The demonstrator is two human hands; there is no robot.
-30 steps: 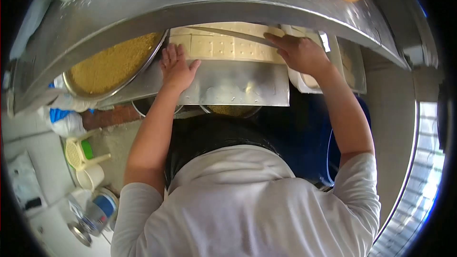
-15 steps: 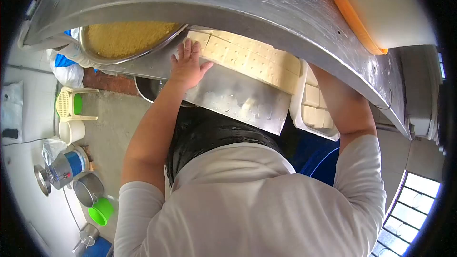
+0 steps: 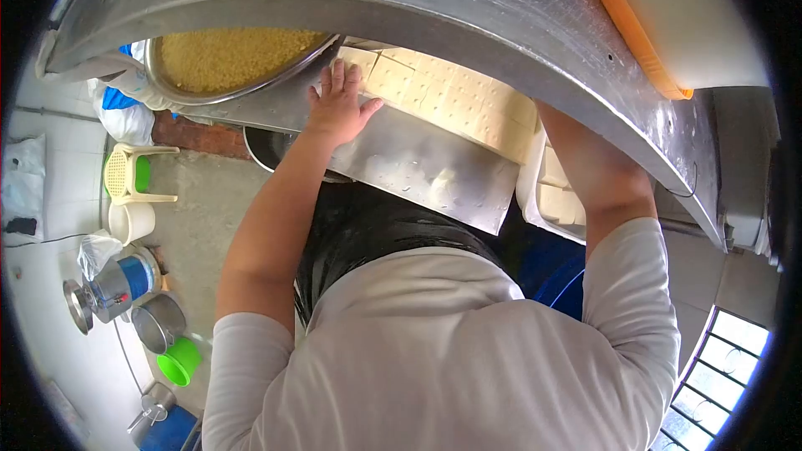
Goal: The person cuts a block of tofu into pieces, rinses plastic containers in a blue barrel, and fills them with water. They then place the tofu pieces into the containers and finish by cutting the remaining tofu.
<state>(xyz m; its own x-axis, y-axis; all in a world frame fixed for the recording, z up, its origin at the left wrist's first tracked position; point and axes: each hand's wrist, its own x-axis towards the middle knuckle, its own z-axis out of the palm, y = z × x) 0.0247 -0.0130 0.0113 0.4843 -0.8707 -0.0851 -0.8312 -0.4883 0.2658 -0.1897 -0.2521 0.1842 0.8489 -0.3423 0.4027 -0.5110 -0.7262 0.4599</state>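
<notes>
A slab of pale tofu (image 3: 455,100), dotted with small dimples and cut into blocks, lies on a wet metal tray (image 3: 434,171). My left hand (image 3: 338,108) rests with fingers apart at the slab's left end, fingertips on the tofu and thumb spread out. Over the slab's right end reaches my right forearm (image 3: 597,159). The right hand itself is hidden beneath the metal shelf edge. Below that forearm stands a white plastic tub (image 3: 528,188) with several cut tofu blocks (image 3: 555,200) in it.
Overhead, a metal shelf (image 3: 401,12) crosses the view, with an orange-rimmed container (image 3: 631,25) on it. A round metal pan of yellow crumbly material (image 3: 234,58) sits left of the tofu. On the floor to the left are a plastic stool (image 3: 125,174), pots (image 3: 159,323) and a green bucket (image 3: 179,361).
The view has shifted slightly, so most things sit a little further right. My left hand stays at the slab's left end. My right forearm covers more of the tub.
</notes>
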